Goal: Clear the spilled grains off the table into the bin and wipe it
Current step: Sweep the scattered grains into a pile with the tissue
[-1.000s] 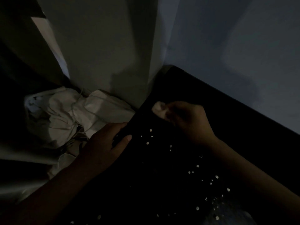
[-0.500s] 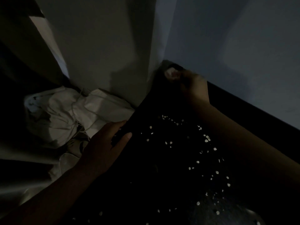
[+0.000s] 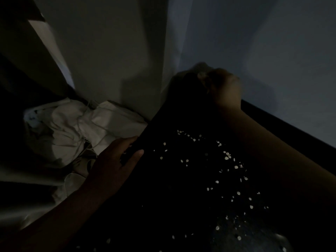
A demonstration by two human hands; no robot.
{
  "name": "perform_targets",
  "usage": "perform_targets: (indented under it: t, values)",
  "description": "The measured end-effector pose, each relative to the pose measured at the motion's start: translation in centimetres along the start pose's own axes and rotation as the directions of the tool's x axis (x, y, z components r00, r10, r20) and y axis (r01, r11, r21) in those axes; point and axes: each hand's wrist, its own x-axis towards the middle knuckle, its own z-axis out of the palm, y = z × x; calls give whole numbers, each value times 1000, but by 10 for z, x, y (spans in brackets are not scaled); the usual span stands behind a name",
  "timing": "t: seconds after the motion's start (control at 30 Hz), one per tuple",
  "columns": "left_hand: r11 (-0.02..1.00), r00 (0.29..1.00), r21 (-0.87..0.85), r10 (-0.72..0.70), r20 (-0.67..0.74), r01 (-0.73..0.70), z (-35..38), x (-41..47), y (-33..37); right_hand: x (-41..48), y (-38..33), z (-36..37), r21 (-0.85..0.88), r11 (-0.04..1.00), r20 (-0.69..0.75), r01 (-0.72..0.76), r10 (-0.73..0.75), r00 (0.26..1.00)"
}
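Nearby, pale grains [image 3: 227,158] lay scattered over the dark table [image 3: 163,206] toward 5 o'clock. At 9 o'clock the left hand [image 3: 112,166] rested loose-fingered against the table's edge, beside crumpled pale bags [image 3: 72,128]. Farthest, at 1 o'clock, the right hand [image 3: 223,88] clenched a blurred pale wad [image 3: 201,76].

Right hand [image 3: 224,88]: one second earlier at the frame's centre, pinching a pale cloth [image 3: 201,75]; now in the upper middle, at the far corner of the table [image 3: 163,206], blurred, the cloth dim. The forearm's shift rightward has uncovered an arc of grains [image 3: 189,136] at centre.
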Motion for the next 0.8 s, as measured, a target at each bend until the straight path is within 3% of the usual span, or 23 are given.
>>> perform_targets:
  t: [0.13,0.23,0.3,0.37,0.47,0.57,0.7,0.8]
  values:
    - [1000,1000,14,-6,1,6,0,1,0,-16,6,10,-59,998,147,30,-21,989]
    - [1000,1000,-8,-14,-23,14,0,-1,3,-64,-6,-9,108,964,212,242,-260,942]
    - [1000,999,-17,-10,-40,10,0,-2,3,-93,-10,-27,194,944,340,265,-318,885]
    - [1000,999,-4,1,-40,-1,0,-2,3,-108,-12,-39,195,956,376,218,-278,884]
    - [1000,999,-18,19,-40,-19,2,-2,4,-95,-24,-42,325,941,227,98,-178,958]
    - [999,998,-33,-4,-58,2,3,-1,2,-46,-31,-16,327,939,121,107,-154,981]
    - [1000,998,6,17,-58,-17,3,-1,2,-18,-24,32,217,974,205,64,-110,973]
    - [1000,997,-6,7,-77,-7,2,-2,2,-59,-27,33,308,951,254,9,-91,963]
